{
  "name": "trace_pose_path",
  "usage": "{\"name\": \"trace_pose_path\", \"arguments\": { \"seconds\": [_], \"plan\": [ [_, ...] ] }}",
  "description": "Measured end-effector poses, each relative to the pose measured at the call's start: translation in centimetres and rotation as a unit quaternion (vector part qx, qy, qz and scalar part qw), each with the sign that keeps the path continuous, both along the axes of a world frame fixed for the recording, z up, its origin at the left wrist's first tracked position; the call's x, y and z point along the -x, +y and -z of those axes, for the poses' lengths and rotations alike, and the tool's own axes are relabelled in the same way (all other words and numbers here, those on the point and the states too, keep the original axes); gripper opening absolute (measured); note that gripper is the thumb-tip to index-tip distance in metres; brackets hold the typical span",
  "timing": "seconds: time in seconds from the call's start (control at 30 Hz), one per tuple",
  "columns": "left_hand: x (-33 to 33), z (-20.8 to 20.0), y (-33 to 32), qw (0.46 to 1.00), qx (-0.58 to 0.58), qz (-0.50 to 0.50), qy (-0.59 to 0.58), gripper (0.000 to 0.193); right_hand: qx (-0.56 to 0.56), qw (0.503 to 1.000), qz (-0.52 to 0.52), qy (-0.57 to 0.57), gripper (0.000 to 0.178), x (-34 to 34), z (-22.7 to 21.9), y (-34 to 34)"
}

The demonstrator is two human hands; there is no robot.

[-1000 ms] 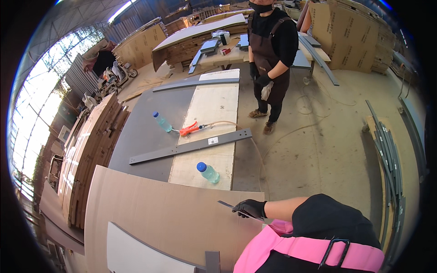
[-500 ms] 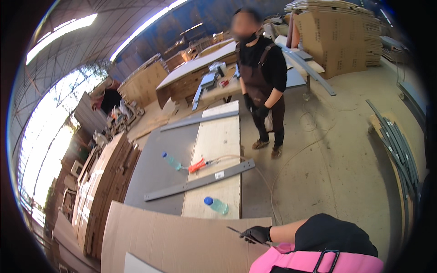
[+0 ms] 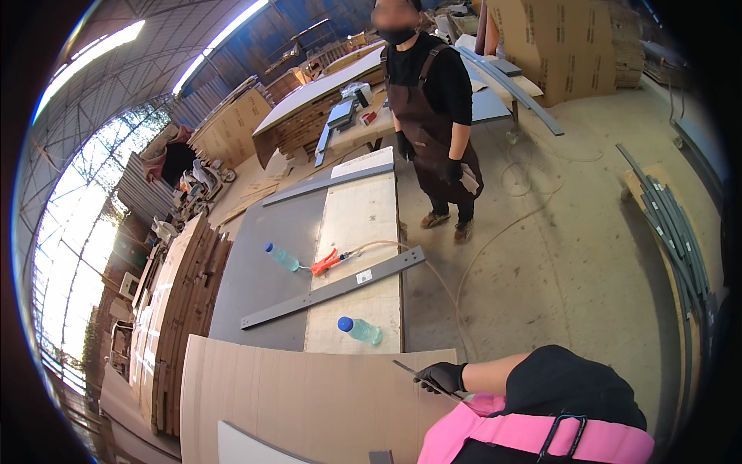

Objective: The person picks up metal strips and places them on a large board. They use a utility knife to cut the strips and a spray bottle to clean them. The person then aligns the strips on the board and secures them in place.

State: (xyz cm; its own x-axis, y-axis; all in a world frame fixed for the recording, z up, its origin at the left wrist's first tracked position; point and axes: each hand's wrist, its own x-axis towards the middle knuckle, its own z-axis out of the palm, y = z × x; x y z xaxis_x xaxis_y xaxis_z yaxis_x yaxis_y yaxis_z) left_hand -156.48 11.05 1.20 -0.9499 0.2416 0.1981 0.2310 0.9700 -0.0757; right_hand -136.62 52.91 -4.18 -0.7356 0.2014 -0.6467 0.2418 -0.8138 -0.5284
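Currently, the person's right hand (image 3: pixel 440 377), in a black glove, is closed around a thin dark strip (image 3: pixel 405 367), holding it over the right end of a large brown cardboard sheet (image 3: pixel 309 387). One end of the strip points up and to the left, past the fingers; what exactly it is cannot be made out. The left hand lies out of view, so its state cannot be told. A wide pink strap (image 3: pixel 533 433) with a dark buckle (image 3: pixel 565 437) crosses the person's black clothing.

A white panel (image 3: pixel 251 445) lies on the cardboard sheet near the lower edge. Beyond the sheet, a dark grey panel (image 3: pixel 267 247) and a pale board (image 3: pixel 363 224) lie side by side. A grey drilled rail (image 3: pixel 332 288) with a white label spans both, and a second grey rail (image 3: pixel 328 184) crosses them at the far end. Between the rails are an orange air blow gun (image 3: pixel 326 264) with its hose (image 3: pixel 384 243) and a blue-capped bottle (image 3: pixel 282 257); another blue-capped bottle (image 3: pixel 361 331) is on the pale board, nearer the cardboard. A co-worker in a brown apron (image 3: pixel 421 116) and black gloves stands past the pale board's far right side.
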Motion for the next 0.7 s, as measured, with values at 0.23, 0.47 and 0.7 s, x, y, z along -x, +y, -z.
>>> {"name": "trace_pose_path", "arguments": {
  "seconds": [0.23, 0.47, 0.7],
  "plan": [
    [0.4, 0.2, -0.4, 1.000, 0.001, -0.019, -0.006, 0.069, -0.032, 0.999, -0.006, -0.016, 0.037, -0.1, -2.2, -0.2],
    [0.7, 0.1, -0.8, 0.999, 0.000, -0.037, -0.009, 0.070, -0.073, 0.997, -0.013, -0.011, 0.034, 0.3, -2.7, -0.2],
    [0.8, 0.2, -3.2, 0.998, -0.007, -0.061, -0.013, 0.070, -0.040, 0.999, -0.036, -0.009, 0.034, 1.3, -2.1, -0.6]
  ]
}}
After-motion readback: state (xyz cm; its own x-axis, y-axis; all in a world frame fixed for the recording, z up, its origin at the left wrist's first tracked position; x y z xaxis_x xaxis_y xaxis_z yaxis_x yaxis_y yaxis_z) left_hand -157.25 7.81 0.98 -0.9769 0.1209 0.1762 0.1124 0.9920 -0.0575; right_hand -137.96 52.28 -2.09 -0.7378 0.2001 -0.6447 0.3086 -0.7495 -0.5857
